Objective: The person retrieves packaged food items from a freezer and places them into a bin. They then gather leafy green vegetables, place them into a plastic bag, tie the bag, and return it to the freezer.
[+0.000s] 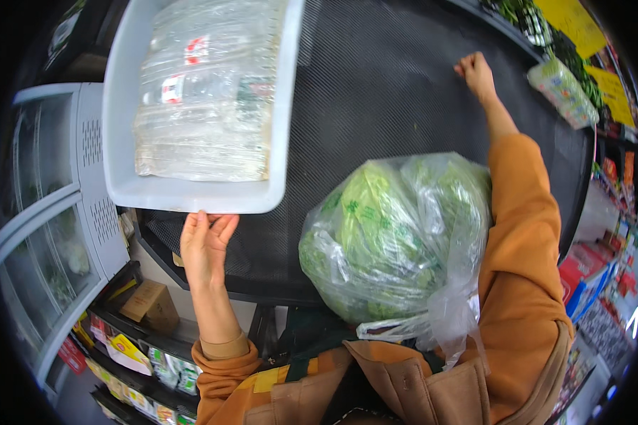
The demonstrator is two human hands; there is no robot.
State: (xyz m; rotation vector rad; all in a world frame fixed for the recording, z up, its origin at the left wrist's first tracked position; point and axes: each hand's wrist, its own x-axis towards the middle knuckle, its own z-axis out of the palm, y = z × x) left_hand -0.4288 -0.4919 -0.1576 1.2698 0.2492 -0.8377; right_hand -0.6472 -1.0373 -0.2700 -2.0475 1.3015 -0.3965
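My left hand [207, 239] pinches the near rim of a white plastic tub [196, 199], fingertips tucked against its edge. Inside the tub lies a bulky block wrapped in clear plastic film [207, 122], with red-and-white labels on it. My right hand [476, 74] reaches far out over the black textured mat [372, 90], fingers curled and nothing visible in them. Against the inside of my right arm rests a clear plastic bag of leafy green vegetables [393, 234], bearing green print. Its gathered top and handles hang towards my jacket.
Green vegetables, a wrapped pack [563, 93] and yellow signs [611, 93] line the display's far right edge. To the left stands a glass-door cooler [58, 228]. Lower left, a shelf holds a cardboard box [151, 305] and packets. Red cartons [585, 271] stand at right.
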